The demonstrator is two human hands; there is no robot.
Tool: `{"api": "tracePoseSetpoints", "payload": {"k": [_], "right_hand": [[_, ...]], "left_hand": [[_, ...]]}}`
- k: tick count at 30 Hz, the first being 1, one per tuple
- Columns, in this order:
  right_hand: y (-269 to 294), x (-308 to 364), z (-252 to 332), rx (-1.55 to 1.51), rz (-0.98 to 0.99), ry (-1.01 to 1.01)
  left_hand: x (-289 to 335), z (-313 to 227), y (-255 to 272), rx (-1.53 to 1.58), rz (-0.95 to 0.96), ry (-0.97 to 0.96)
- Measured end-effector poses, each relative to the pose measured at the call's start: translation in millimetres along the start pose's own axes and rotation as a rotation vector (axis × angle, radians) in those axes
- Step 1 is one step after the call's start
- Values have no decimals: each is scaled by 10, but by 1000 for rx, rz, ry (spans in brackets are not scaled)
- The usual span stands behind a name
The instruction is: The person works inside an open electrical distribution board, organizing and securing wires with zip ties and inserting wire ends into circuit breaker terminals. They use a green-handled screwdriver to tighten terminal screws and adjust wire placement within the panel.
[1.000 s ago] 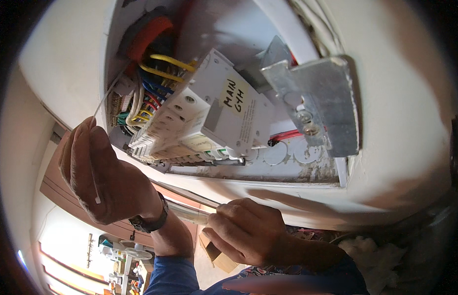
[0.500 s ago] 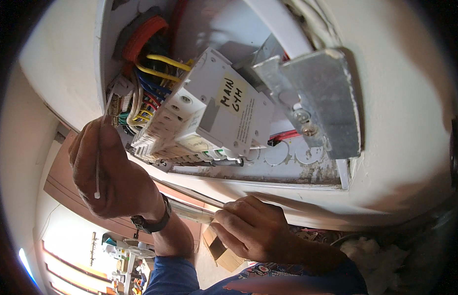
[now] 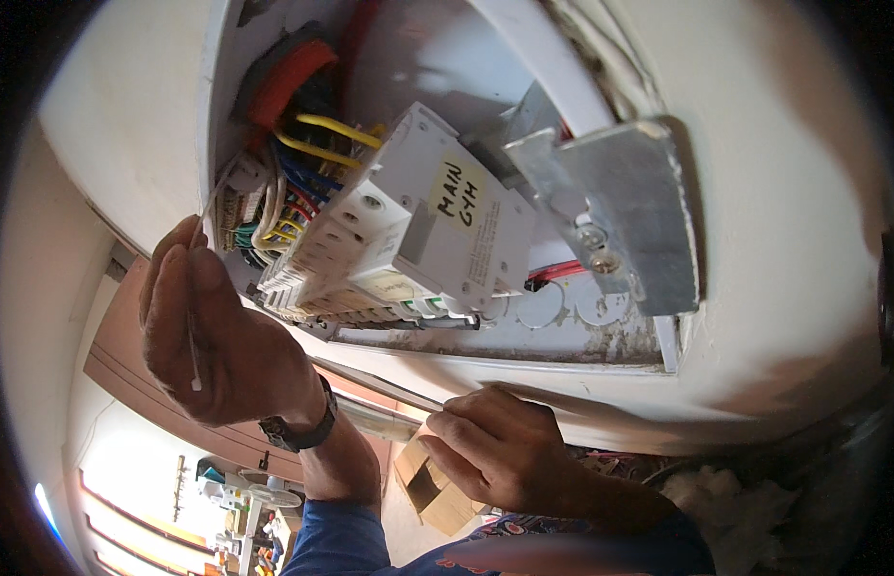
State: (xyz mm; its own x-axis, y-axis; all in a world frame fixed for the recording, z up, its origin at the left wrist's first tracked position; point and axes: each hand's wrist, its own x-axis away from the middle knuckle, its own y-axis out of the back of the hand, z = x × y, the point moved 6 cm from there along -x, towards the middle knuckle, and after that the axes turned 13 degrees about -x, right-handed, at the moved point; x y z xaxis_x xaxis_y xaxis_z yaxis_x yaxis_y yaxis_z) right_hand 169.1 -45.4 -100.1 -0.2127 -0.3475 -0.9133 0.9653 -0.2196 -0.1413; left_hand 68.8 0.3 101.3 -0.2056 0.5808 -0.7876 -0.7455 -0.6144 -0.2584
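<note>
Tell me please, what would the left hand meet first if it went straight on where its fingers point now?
The left hand would probably meet the white box's left rim first; depth is unclear, so the bundled wires inside could come first.

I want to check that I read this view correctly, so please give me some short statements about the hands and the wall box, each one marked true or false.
1. The left hand holds a thin white strip. True.
2. The dark wristband is on the right wrist. False: it is on the left wrist.
3. A pale yellow label sits on the white breaker block. True.
4. The right hand is touching the grey metal plate. False: it is below the plate in the picture, apart from it.
5. Yellow wires show inside the wall box. True.
</note>
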Motion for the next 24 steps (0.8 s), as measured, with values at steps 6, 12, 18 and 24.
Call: {"api": "tracePoseSetpoints", "payload": {"k": [6,12,18,24], "right_hand": [[-7,-7,-16,-11,7,8],[-12,0,-15,3,24,-13],[-32,7,-28,-11,37,-27],[-24,11,-37,-12,39,-23]], "left_hand": [[0,56,-11,208,15,88],[59,-19,-181,359,-93,1],[20,93,-134,356,-23,-35],[66,-26,-165,227,4,-21]]}}
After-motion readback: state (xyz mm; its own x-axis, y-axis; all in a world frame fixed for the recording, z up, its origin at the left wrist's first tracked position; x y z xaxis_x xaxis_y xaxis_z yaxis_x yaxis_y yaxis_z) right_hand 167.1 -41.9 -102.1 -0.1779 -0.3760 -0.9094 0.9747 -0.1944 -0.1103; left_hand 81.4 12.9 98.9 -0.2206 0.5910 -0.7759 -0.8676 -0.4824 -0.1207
